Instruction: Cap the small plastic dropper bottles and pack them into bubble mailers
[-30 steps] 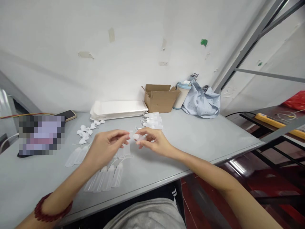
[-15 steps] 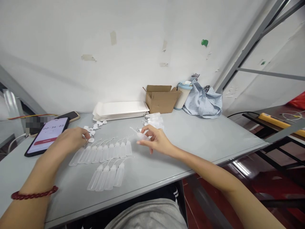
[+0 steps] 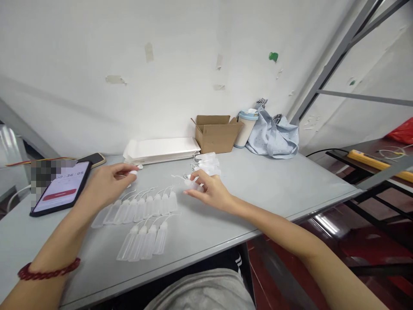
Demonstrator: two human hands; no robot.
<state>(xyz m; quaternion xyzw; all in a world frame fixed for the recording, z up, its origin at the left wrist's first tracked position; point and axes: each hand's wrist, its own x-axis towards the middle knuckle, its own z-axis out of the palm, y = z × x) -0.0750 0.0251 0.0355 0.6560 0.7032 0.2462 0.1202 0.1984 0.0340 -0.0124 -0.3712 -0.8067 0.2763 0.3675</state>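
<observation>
plastic bottle [image 3: 191, 185] in half-curled right hand [image 3: 215, 190]

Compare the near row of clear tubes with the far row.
Count: the near row has four tubes; the far row has more.
Position: the near row lies closer to the table's front edge; the far row reaches farther left, close to the left hand.
Shared: both are translucent, with thin pale cords.
</observation>
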